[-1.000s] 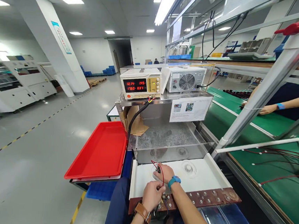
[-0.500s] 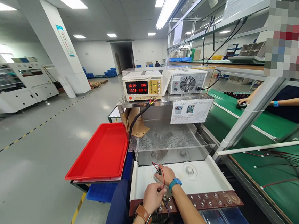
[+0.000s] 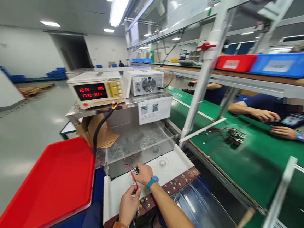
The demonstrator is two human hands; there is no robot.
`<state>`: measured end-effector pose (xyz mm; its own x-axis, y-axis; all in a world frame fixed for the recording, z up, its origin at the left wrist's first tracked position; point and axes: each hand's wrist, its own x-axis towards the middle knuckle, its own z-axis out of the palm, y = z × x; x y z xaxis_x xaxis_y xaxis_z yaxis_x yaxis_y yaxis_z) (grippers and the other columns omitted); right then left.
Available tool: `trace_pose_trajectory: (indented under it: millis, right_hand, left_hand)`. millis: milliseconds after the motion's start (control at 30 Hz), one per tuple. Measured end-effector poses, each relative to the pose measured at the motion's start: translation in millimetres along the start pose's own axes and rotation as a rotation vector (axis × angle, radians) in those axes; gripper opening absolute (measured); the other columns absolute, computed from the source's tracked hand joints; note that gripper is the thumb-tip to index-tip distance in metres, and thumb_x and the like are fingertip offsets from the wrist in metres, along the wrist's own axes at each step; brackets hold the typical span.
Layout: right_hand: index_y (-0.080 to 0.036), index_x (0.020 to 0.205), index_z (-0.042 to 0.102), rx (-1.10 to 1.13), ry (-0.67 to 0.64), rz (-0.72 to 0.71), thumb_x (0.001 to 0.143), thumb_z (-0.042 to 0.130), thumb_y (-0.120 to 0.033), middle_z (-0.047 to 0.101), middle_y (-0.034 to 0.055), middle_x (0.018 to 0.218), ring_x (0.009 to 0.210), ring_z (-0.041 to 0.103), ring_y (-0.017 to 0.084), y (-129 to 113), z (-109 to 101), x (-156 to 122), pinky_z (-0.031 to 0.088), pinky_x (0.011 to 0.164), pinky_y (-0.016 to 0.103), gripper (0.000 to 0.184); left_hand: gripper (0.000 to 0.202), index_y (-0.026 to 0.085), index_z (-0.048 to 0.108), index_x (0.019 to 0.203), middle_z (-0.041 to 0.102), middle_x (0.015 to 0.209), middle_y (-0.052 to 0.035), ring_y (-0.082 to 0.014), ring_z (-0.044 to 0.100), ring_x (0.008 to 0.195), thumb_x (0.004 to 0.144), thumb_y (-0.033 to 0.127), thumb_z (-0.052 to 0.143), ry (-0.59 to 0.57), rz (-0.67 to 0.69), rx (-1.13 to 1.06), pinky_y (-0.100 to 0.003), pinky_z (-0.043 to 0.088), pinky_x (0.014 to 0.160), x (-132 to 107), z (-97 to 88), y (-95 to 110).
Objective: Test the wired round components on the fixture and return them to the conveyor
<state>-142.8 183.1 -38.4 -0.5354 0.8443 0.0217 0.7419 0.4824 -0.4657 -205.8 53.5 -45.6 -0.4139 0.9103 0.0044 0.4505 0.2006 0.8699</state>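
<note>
My left hand (image 3: 129, 203), with a brown strap at its wrist, pinches the end of a thin red wire (image 3: 133, 177). The wire loops up to a small circuit board (image 3: 136, 170), which the fingers of my right hand (image 3: 144, 174) close around; much of the board is hidden by them. A blue band circles my right wrist. Both hands are over a white tray (image 3: 122, 193) with round raised marks on its floor. Along the tray's front edge runs a brown strip (image 3: 180, 180) studded with metal contacts, close to my left hand.
Behind the tray stand a power supply (image 3: 94, 89) with red digits and a grey fan unit (image 3: 146, 83) on a metal shelf. A red tray (image 3: 55, 180) lies to the left. At right, a green conveyor (image 3: 243, 164) carries wired boards (image 3: 236, 136); co-workers' hands rest beyond it.
The view has swung to the right, bringing more of the green conveyor and a co-worker into sight. Both hands keep their hold on the wire and board over the tray.
</note>
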Motion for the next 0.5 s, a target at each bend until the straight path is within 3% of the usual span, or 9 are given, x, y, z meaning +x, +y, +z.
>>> trace_pose_trajectory:
  millis: [100,200,300,400,500]
  right_hand:
    - [-0.025,0.105,0.064,0.148,0.23,0.164,0.084,0.054,-0.049,0.072,0.0012,0.085,0.078,0.066,0.018,19,-28,-6,0.04,0.066,0.024,0.034]
    - [-0.023,0.101,0.066,0.236,0.436,0.312,0.084,0.054,-0.048,0.068,-0.0006,0.074,0.067,0.061,0.015,61,-74,-24,0.038,0.061,0.023,0.033]
    - [-0.02,0.096,0.067,0.249,0.676,0.436,0.084,0.052,-0.051,0.066,0.0001,0.068,0.062,0.058,0.015,127,-132,-58,0.037,0.057,0.023,0.037]
    - [-0.017,0.094,0.068,0.245,0.908,0.656,0.08,0.054,-0.057,0.067,0.0028,0.068,0.059,0.058,0.016,206,-185,-102,0.039,0.055,0.025,0.045]
    - [-0.013,0.102,0.067,0.299,0.991,0.944,0.078,0.061,-0.052,0.068,0.0046,0.067,0.052,0.06,0.017,282,-225,-142,0.044,0.058,0.027,0.047]
  left_hand:
    - [0.047,0.021,0.068,0.08,0.075,0.083,-0.007,-0.0269,0.069,0.082,0.077,0.065,0.051,-0.018,-0.008,-0.057,-0.034,0.052,0.074,4,0.5,-4]
    - [0.059,0.02,0.07,0.088,0.076,0.09,-0.0083,-0.0287,0.07,0.089,0.067,0.073,0.056,-0.018,-0.043,-0.138,-0.037,0.054,0.08,7,0.9,-5]
    - [0.071,0.02,0.068,0.103,0.075,0.103,-0.0094,-0.0305,0.069,0.097,0.059,0.075,0.06,-0.054,-0.131,-0.19,-0.039,0.056,0.084,12,0.0,-7]
    - [0.073,0.022,0.066,0.11,0.073,0.113,-0.0095,-0.0318,0.068,0.105,0.059,0.073,0.06,-0.131,-0.267,-0.171,-0.04,0.055,0.089,21,-0.9,-12]
    - [0.069,0.023,0.065,0.111,0.075,0.108,-0.0084,-0.0324,0.067,0.109,0.06,0.07,0.06,-0.206,-0.342,-0.143,-0.041,0.053,0.092,32,0.3,-22]
